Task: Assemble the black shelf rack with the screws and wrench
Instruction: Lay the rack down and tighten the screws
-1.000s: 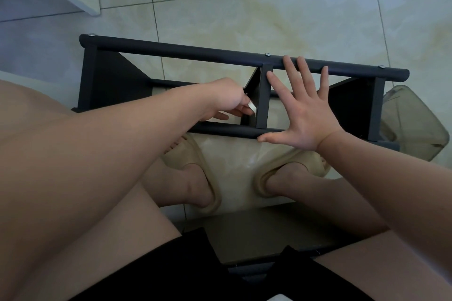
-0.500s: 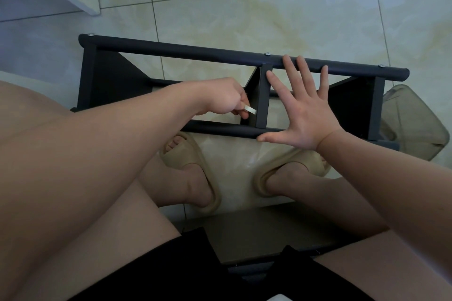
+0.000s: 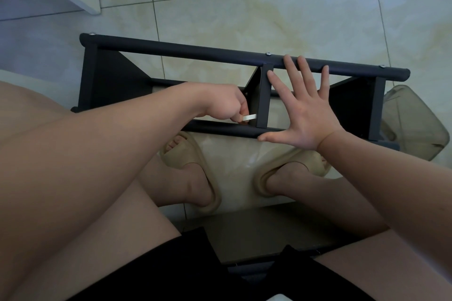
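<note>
Left of the middle upright [image 3: 264, 98], my left hand [image 3: 220, 104] pinches the wrench [image 3: 250, 117]; right hand [image 3: 308, 115], fingers [image 3: 307, 76] splayed, steadies the rack [image 3: 183, 49].

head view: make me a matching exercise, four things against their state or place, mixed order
1 left hand
2 right hand
3 small silver wrench
4 translucent grey plastic bin

a spread flat against the black metal shelf rack
b on the floor past the rack's right end
c grips the wrench
d pokes toward the rack's middle upright

Pairs: 1-c, 2-a, 3-d, 4-b
</note>
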`<state>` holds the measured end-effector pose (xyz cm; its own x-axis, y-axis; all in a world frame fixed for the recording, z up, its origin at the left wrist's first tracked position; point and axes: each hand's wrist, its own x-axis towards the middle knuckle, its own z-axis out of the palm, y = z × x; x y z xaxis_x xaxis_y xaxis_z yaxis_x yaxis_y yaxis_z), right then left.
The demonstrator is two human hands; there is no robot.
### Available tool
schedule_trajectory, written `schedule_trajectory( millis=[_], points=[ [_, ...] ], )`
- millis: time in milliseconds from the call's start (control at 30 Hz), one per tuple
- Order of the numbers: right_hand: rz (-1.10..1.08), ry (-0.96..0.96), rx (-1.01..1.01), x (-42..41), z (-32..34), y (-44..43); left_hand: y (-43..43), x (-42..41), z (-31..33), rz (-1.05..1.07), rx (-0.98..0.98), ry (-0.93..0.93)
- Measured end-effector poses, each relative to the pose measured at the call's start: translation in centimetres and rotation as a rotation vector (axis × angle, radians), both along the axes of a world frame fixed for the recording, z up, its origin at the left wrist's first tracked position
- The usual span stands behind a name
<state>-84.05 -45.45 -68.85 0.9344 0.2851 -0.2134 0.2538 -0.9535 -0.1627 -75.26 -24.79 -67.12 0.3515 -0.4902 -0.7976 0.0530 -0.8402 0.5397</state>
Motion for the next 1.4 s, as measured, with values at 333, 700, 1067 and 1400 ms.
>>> schedule_trajectory(
  millis=[333, 700, 1067, 1400],
  points=[
    [-0.001, 0.002, 0.003, 0.0, 0.0, -0.1, 0.0, 0.7, 0.5, -0.097, 0.07, -0.145],
    [0.006, 0.0, -0.003, 0.0, -0.1, 0.0, -0.5, 1.1, 0.7, 0.19, -0.11, -0.136],
    [0.004, -0.01, 0.009, 0.0, -0.3, -0.1, -1.0, 0.2, -0.1, 0.71, -0.092, 0.071],
    [0.004, -0.009, 0.006, 0.0, -0.2, -0.1, -1.5, 0.2, 0.7, 0.862, -0.064, 0.144]
  ],
)
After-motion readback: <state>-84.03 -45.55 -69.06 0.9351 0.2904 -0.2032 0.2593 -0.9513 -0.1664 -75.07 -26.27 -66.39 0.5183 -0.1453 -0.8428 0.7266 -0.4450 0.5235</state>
